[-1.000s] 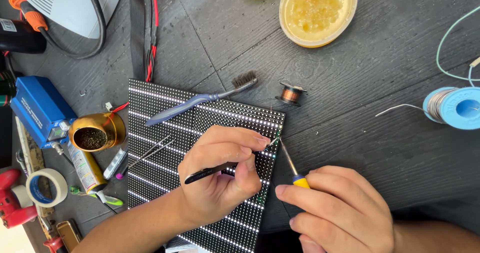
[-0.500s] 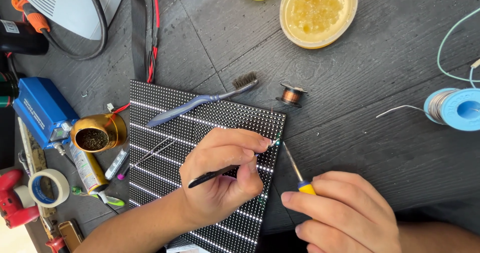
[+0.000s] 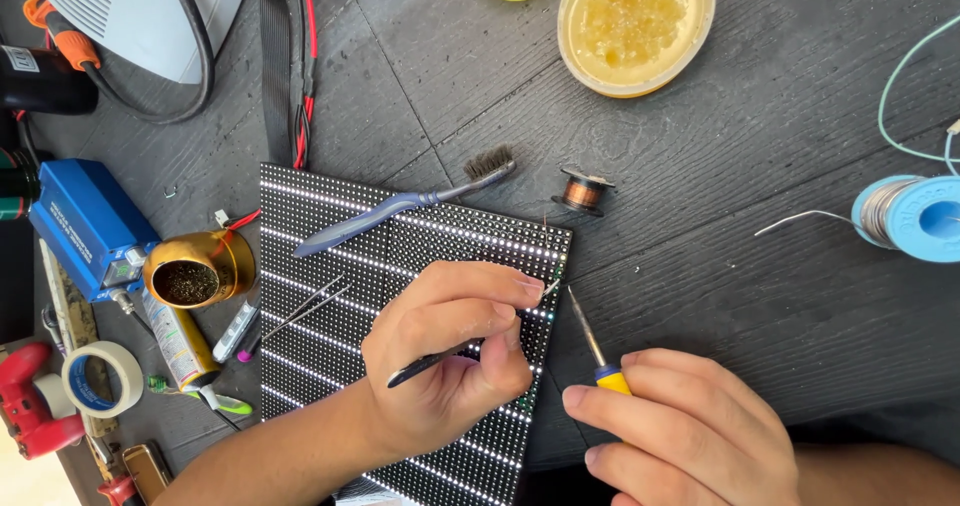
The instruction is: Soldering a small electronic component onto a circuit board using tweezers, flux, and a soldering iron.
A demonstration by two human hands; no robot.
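Soldering step on LED matrix panel [image 3: 400,266], flat on dark surface [image 3: 760,296]. Left hand [image 3: 450,356] fingers pinching black tweezers [image 3: 430,363] at panel's right edge. Right hand [image 3: 680,436] fingers wrapped around soldering iron [image 3: 592,346], tip just beside tweezers' point. Next move likely needs steady tip contact.

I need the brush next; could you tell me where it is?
The brush lies across the top of the dotted panel, bristles near the small copper spool.
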